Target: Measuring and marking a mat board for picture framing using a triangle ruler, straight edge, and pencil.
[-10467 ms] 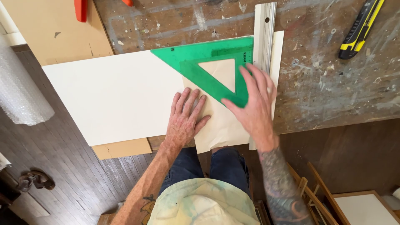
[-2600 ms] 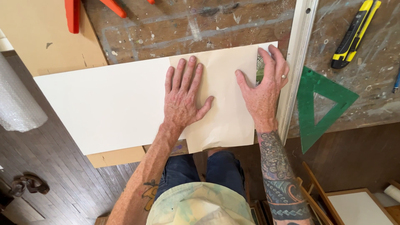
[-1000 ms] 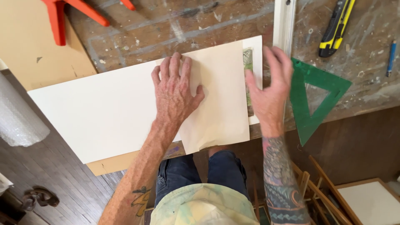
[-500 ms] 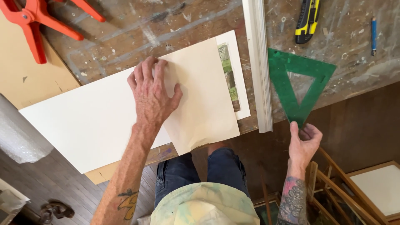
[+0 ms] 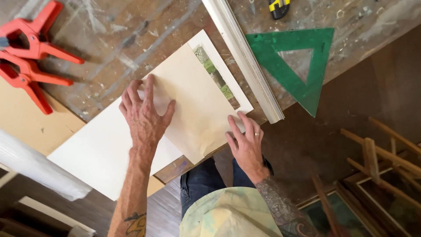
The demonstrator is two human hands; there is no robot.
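Observation:
A white board [image 5: 101, 147] lies across the paint-stained workbench [image 5: 131, 39], with a cream sheet of paper [image 5: 197, 101] over its right part. A strip of a green picture [image 5: 215, 74] shows beside the sheet. My left hand [image 5: 144, 116] presses flat on the cream sheet where it meets the board, fingers spread. My right hand [image 5: 245, 140] rests with fingers apart at the sheet's lower right corner, by the bench edge. Neither hand grips anything.
A long metal straightedge [image 5: 243, 61] lies beside the board's right edge. A green plastic triangle [image 5: 291, 66] overhangs the bench edge. Two orange spring clamps [image 5: 30, 57] lie at the top left, a yellow utility knife [image 5: 280, 6] at the top. Wooden frames [image 5: 381, 175] stand below right.
My right hand has let go of the green triangle, left to the right of the straightedge, and come back to the sheet's lower right corner. My left hand has stayed pressed on the sheet.

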